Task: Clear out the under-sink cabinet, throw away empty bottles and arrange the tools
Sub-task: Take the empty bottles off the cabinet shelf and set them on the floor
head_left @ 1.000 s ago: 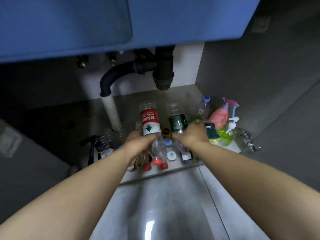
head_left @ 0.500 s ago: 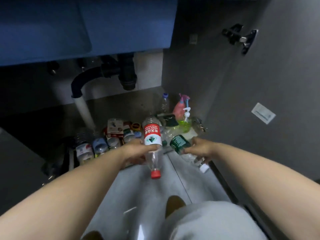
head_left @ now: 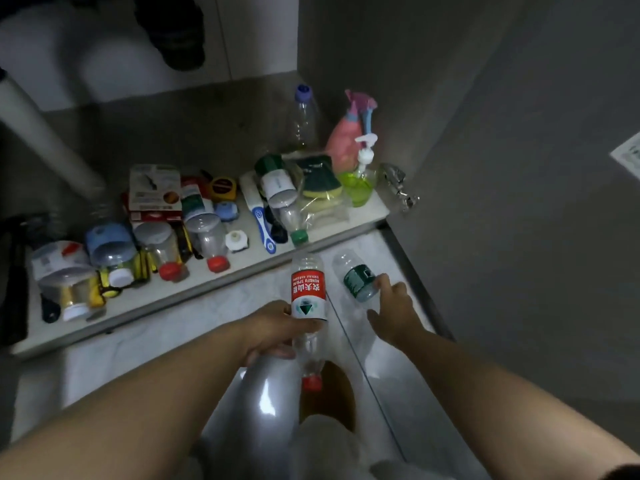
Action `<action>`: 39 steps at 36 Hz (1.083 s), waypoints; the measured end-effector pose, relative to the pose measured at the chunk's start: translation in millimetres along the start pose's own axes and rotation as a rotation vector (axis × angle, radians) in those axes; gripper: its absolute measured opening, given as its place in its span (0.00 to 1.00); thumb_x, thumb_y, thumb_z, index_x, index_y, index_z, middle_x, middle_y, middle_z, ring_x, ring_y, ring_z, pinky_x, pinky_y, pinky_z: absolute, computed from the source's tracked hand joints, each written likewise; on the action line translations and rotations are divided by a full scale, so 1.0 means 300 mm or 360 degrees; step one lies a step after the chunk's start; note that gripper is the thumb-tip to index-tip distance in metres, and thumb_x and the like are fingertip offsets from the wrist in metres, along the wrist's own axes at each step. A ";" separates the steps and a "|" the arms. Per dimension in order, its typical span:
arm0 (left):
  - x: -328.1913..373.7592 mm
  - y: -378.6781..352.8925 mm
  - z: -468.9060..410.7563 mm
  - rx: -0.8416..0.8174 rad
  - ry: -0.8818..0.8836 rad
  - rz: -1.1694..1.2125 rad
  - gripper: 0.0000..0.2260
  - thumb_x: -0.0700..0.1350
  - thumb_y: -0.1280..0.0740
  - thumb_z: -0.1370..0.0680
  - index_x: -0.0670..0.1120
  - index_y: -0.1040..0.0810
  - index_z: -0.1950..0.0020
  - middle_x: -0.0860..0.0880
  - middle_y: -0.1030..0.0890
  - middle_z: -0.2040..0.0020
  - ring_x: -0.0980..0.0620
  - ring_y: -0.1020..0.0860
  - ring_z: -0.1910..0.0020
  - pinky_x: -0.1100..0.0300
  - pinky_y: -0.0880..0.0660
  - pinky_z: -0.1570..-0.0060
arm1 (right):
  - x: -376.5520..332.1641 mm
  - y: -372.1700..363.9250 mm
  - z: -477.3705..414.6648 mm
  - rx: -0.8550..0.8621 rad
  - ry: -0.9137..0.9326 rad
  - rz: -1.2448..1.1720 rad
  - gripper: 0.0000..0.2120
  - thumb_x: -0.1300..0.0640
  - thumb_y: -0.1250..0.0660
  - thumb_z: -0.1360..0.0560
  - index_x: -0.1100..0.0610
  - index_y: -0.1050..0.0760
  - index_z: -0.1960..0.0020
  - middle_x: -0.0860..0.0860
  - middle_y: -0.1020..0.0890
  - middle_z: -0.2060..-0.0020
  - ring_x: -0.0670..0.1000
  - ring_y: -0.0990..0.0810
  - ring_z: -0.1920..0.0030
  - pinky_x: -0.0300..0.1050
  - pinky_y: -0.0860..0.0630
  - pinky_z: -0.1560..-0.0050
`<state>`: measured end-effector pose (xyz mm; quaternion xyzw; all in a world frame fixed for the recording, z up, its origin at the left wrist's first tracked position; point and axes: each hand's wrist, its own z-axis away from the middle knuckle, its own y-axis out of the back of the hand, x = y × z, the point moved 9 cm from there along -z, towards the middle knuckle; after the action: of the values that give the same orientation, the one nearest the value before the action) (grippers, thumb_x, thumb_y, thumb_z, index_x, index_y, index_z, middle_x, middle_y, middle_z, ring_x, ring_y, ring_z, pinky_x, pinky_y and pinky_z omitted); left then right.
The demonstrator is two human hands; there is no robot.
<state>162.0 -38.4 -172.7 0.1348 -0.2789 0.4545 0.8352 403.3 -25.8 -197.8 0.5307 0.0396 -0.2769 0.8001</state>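
Red-label bottle (head_left: 308, 306) is gripped by the left hand (head_left: 273, 332), fingers wrapped around its lower half, red cap pointing toward the camera. The label is seen upside down — "NONGFU SPRING" plus Chinese characters and a green triangle mark are readable. Green-label bottle (head_left: 356, 280) is held at its near end by the right hand (head_left: 394, 315), thumb and fingertips pinched on it, other fingers loosely spread; its label text is too blurred to read. Both bottles are held over the tiled floor (head_left: 173, 327), just in front of the cabinet's front edge.

Cabinet shelf (head_left: 194, 282) is crowded. Left to middle: several clear bottles lying down with red caps toward the edge, a blue-lidded jar (head_left: 109, 242), a red-and-white box (head_left: 154, 192), a yellow tape measure (head_left: 223, 185), a blue-and-white brush (head_left: 261, 220). Right: a lying bottle with a green cap (head_left: 287, 209), bagged sponges (head_left: 320, 185), a green soap pump bottle (head_left: 360, 178), a pink spray bottle (head_left: 348, 133) and an upright clear bottle with a blue cap (head_left: 304, 116). Text on these is not legible.

White drain pipe (head_left: 38, 133) slants down at the far left; a dark trap fitting (head_left: 176, 36) hangs above. The far-middle part of the shelf is bare. Grey cabinet wall (head_left: 485, 168) bounds the right side — the floor strip beside it is open.
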 end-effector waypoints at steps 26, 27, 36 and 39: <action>-0.050 -0.039 -0.190 0.0063 0.0023 0.0262 0.22 0.53 0.24 0.26 0.46 0.23 0.36 0.44 0.16 0.44 0.45 0.16 0.45 0.49 0.17 0.45 | 0.095 -0.073 -0.170 -0.0232 -0.0266 0.0662 0.40 0.52 0.34 0.23 0.53 0.53 0.18 0.55 0.60 0.19 0.58 0.60 0.19 0.61 0.47 0.21; -0.047 -0.040 -0.189 0.0059 0.0016 0.0272 0.22 0.53 0.24 0.26 0.46 0.23 0.36 0.44 0.16 0.43 0.45 0.16 0.44 0.48 0.18 0.44 | 0.099 -0.065 -0.176 -0.0241 -0.0278 0.0684 0.39 0.52 0.35 0.22 0.52 0.54 0.18 0.55 0.61 0.19 0.58 0.61 0.19 0.61 0.49 0.22; -0.039 -0.035 -0.212 0.0094 -0.0046 0.0318 0.23 0.51 0.23 0.27 0.48 0.25 0.36 0.45 0.17 0.42 0.46 0.17 0.44 0.48 0.18 0.45 | 0.057 -0.065 -0.145 0.0022 -0.0114 0.0206 0.27 0.52 0.39 0.19 0.52 0.39 0.22 0.56 0.48 0.19 0.58 0.48 0.19 0.54 0.42 0.22; -0.044 -0.030 -0.218 0.0121 -0.0065 0.0359 0.21 0.49 0.23 0.26 0.50 0.26 0.36 0.47 0.18 0.41 0.47 0.17 0.45 0.50 0.17 0.48 | -0.015 -0.086 -0.078 0.0060 -0.0063 -0.0586 0.18 0.49 0.43 0.16 0.53 0.28 0.29 0.54 0.29 0.30 0.55 0.25 0.34 0.49 0.28 0.31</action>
<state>186.5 -21.0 -233.1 0.1432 -0.2917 0.5530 0.7672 392.4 -11.0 -227.6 0.5238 0.1152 -0.4296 0.7265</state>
